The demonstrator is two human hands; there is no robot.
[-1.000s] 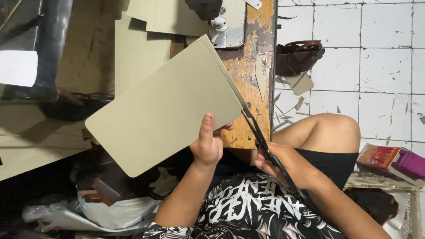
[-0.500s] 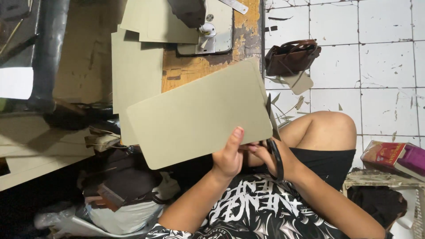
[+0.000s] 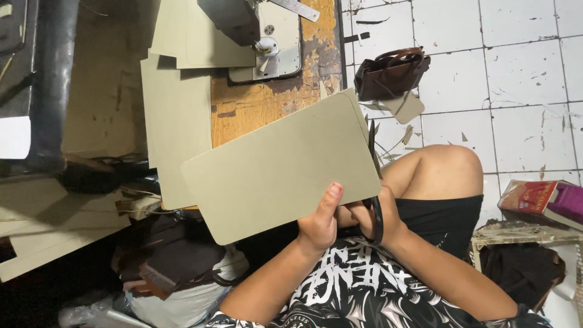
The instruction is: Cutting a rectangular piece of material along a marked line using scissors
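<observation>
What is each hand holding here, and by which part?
Left hand pinches the olive-green board at its lower edge, thumb on top. Right hand grips black scissors by the handles.

Person seen from above. The left hand (image 3: 319, 225) and right hand (image 3: 376, 222) are bare, without gloves, rings or a watch; both forearms are uncovered to above the elbow. The torso wears a black short-sleeved cotton T-shirt (image 3: 364, 291) printed with large jagged white lettering and splatter marks. Black fabric shorts (image 3: 446, 218) end above a bare knee.
</observation>
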